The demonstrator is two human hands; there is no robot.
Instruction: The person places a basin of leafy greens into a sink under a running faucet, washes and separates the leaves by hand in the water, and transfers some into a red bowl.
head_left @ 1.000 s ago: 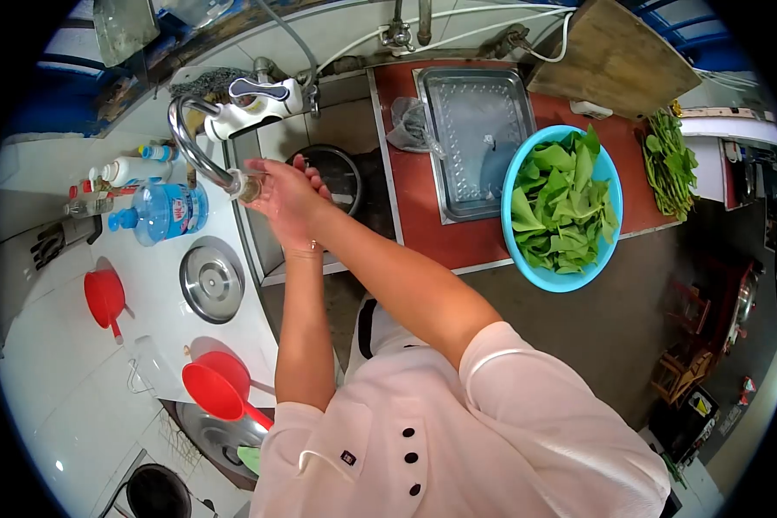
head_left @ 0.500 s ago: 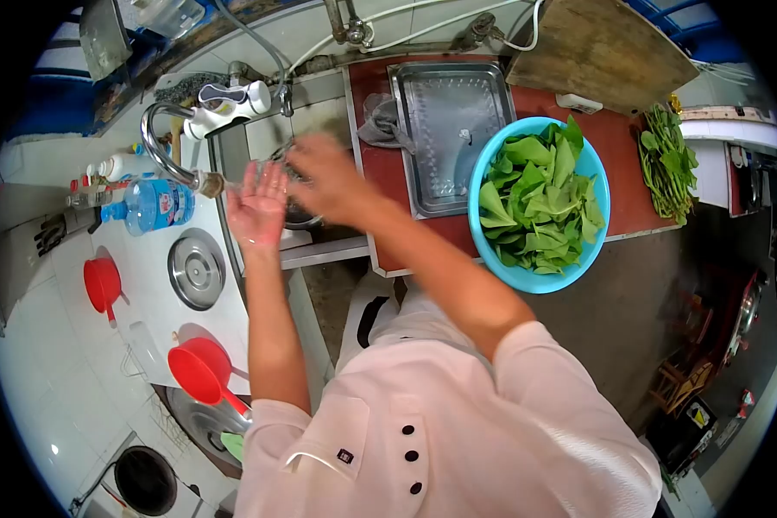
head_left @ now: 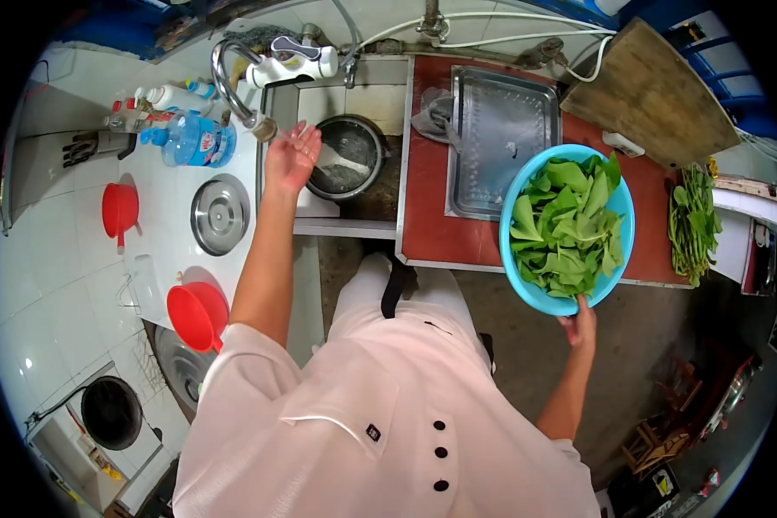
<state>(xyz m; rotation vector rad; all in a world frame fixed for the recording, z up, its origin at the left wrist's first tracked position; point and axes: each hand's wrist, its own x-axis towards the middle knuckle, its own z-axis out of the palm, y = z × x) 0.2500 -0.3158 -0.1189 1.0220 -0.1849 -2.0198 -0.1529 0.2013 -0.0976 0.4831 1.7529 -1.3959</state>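
Head view: round turquoise plastic basin, crinkled greens.

walls: white tiles, kinda glossy
floor: plain grey concrete
tabletop: red, beside a white tabletop
light: bright daylight
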